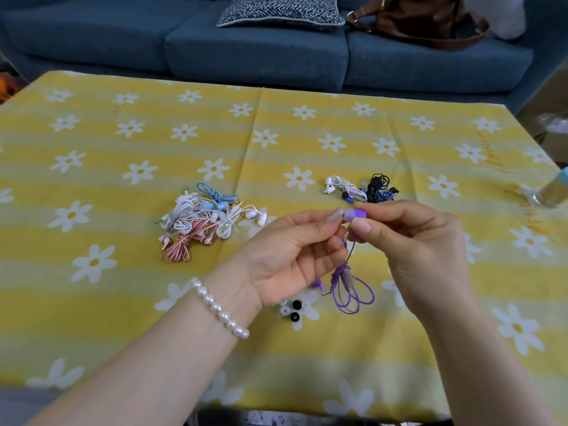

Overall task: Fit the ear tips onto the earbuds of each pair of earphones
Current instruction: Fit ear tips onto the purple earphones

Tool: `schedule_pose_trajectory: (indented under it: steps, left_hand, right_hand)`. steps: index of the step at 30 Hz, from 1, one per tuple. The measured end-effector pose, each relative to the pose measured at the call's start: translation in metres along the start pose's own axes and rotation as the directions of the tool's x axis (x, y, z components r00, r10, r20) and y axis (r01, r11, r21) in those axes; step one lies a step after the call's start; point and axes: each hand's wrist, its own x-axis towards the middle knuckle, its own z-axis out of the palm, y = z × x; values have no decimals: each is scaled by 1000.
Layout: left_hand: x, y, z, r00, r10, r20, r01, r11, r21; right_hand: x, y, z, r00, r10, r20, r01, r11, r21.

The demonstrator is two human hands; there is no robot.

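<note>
1. Two hands meet above the near middle of the table (92,186): the right hand (424,250) pinches a purple earbud (356,214) between thumb and forefinger, and the left hand (292,256) pinches at the earbud's left end with its fingertips.
2. The purple cable (353,290) hangs looped below the hands, with a second purple earbud (317,284) dangling beside it.
3. Loose ear tips (292,310), black and clear, lie on the cloth just near of the left hand.
4. A tangled earphone pile (203,222) sits to the left; a smaller bundle (362,190) lies far right of the hands.
5. A pearl bracelet (218,307) circles the left wrist.
</note>
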Motion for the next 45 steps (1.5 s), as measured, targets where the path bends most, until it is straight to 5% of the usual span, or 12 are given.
schedule_pose_trajectory:
  steps: [24,32,38,45]
  left_hand:
    - [3,0,2,999,43,-5,-43,999,-12]
    - [4,8,-6,993,117,-5,-115,978,173]
    - [16,-4,-21,957,290,-28,-223,791,570]
    - [21,-29,-23,999,-8,52,-40,524,851]
  right_hand:
    - [0,2,7,999,30,25,-33,991,126]
    - [4,1,2,999,33,-20,-29,982,185]
    - [10,0,-6,997,73,-11,-63,923,380]
    - [16,5,-21,996,66,61,-89,795,600]
